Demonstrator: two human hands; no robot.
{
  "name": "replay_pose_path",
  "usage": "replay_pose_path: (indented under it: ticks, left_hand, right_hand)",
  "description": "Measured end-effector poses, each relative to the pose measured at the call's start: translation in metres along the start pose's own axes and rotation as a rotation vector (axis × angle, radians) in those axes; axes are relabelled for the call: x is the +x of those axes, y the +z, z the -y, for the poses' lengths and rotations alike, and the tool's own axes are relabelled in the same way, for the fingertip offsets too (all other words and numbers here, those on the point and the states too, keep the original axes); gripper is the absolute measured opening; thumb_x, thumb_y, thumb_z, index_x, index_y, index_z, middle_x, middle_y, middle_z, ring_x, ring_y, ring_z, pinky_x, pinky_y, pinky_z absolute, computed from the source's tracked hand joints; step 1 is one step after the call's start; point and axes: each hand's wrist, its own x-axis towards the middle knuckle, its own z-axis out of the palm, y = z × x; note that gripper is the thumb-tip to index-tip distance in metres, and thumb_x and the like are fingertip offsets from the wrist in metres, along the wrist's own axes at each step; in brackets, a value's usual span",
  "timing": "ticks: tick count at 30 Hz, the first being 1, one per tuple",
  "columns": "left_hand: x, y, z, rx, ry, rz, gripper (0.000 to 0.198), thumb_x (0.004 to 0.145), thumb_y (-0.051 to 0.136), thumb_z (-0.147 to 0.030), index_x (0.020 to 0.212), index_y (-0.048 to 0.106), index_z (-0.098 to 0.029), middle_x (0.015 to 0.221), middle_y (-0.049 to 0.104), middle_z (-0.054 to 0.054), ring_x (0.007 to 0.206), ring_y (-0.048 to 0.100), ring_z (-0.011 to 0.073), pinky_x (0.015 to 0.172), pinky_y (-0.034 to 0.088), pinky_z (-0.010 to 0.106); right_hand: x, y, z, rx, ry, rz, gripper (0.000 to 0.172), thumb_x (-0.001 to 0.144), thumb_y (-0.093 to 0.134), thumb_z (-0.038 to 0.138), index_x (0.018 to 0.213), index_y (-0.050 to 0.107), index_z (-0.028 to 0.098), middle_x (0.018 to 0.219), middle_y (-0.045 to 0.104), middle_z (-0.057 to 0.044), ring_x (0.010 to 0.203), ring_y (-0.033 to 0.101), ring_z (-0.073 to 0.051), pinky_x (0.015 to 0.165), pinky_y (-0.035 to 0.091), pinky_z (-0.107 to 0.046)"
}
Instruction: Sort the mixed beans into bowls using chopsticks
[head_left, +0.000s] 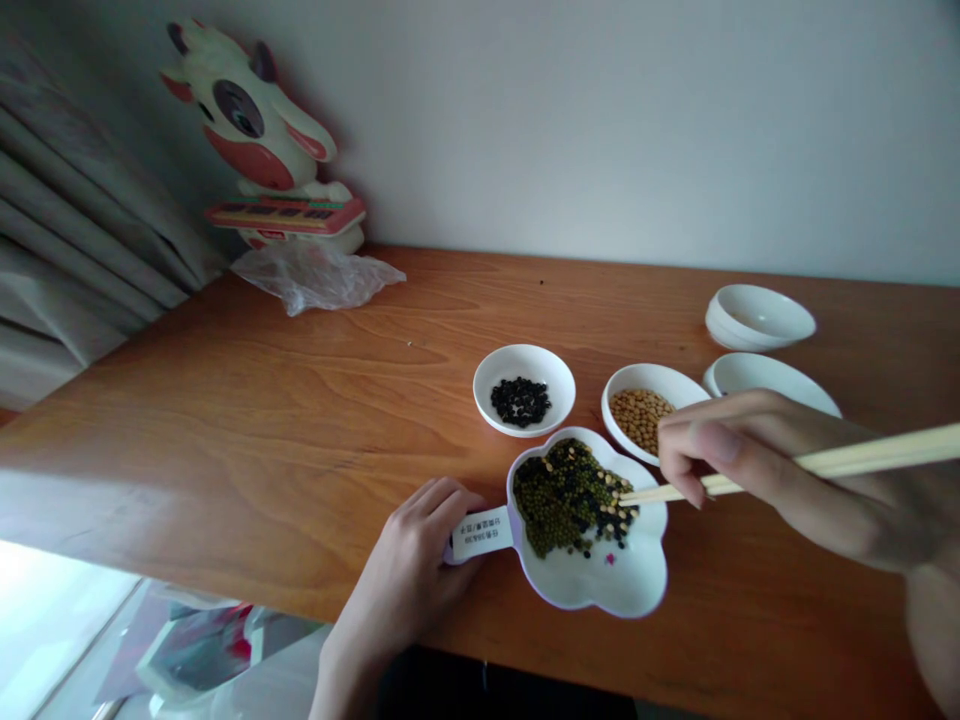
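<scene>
The mound of mixed beans (564, 498), green mung beans scattered with black beans and yellow soybeans, lies just left of your right-hand fingers (694, 440), heaped in a flower-shaped white dish (630, 572). Its long axis slants from upper right to lower left. The wooden chopsticks (660, 492) in your right hand (765, 470) lie almost level, pointing left, with their tips at the mound's right edge, so your right hand's reach is what meets the beans from that side. Your right-hand fingers are curled closed around the chopsticks; the tips are too small to show whether they have a bean. Your left hand (405, 570) is on the mound's other side, its fingers closed around the dish's labelled handle (481, 533). Just past your right-hand fingers, a white bowl (626, 385) holds soybeans (640, 418), partly behind them. Further left of those fingers, a white saucer (551, 385) holds black beans (520, 401). Beyond them to the right sit a white dish (772, 373) and stacked white bowls (760, 315), all on a wooden table (300, 400).
</scene>
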Motion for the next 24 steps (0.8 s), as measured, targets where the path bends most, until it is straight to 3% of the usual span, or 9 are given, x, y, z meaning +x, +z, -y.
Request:
replay_pose_path:
  ticks: [6,12,24]
  left_hand:
    - [-0.001,0.000,0.000,-0.006,0.016,-0.021,0.020,0.095,0.065,-0.011,0.108,0.071,-0.025,0.102,0.070,0.003,0.090,0.067,0.0208,0.081,0.052,0.032]
    - [0.000,0.001,0.001,0.001,0.024,-0.025,0.021,0.095,0.065,-0.010,0.109,0.070,-0.025,0.103,0.071,0.004,0.092,0.067,0.0210,0.082,0.052,0.033]
    - [-0.001,0.002,0.002,0.006,0.026,-0.024,0.025,0.093,0.066,-0.008,0.111,0.070,-0.025,0.104,0.071,0.003,0.092,0.067,0.0210,0.082,0.052,0.034]
  right_hand:
    - [0.006,0.002,0.007,-0.072,0.013,0.000,0.057,0.110,0.036,0.060,0.077,0.067,0.025,0.074,0.068,-0.005,0.069,0.061,-0.023,0.065,0.046,-0.038]
    - [0.011,0.001,0.014,0.000,0.077,0.069,0.057,0.109,0.035,0.063,0.077,0.065,0.026,0.071,0.067,-0.004,0.066,0.060,-0.022,0.064,0.047,-0.039]
    - [0.007,0.000,0.007,-0.042,0.023,-0.003,0.052,0.109,0.041,0.057,0.078,0.069,0.026,0.079,0.073,-0.005,0.072,0.067,-0.024,0.068,0.052,-0.039]
